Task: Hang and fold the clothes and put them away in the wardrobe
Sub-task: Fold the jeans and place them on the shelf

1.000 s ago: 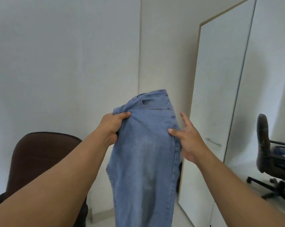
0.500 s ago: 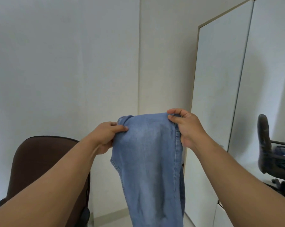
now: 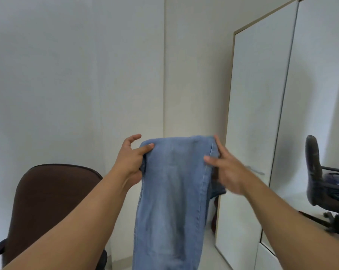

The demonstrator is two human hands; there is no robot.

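The light-blue jeans (image 3: 172, 191) are hanging in the air in front of the person, folded over at the top, with their long axis running almost straight down and out of the bottom of the view; the lower ends are not showing. The left hand (image 3: 130, 162) is pinching the left end of the top fold, thumb on the near face and the other fingers partly spread behind and above the cloth. The right hand (image 3: 226, 170) is lying at the right edge with its fingers extended, thumb on the near face of the denim; whether those fingers are actually clamping the cloth I cannot tell, as the far side is hidden. Both hands are sitting at nearly the same height, one at each end of the fold, so the weight is dropping straight below and between them. The white wardrobe door (image 3: 258, 114) is standing just to the right, nearer the right hand, and the brown chair (image 3: 51, 201) is sitting low on the left. In my judgement the next fold is depending on that downward hang: the free length is needing to be brought up to the gripped edge.
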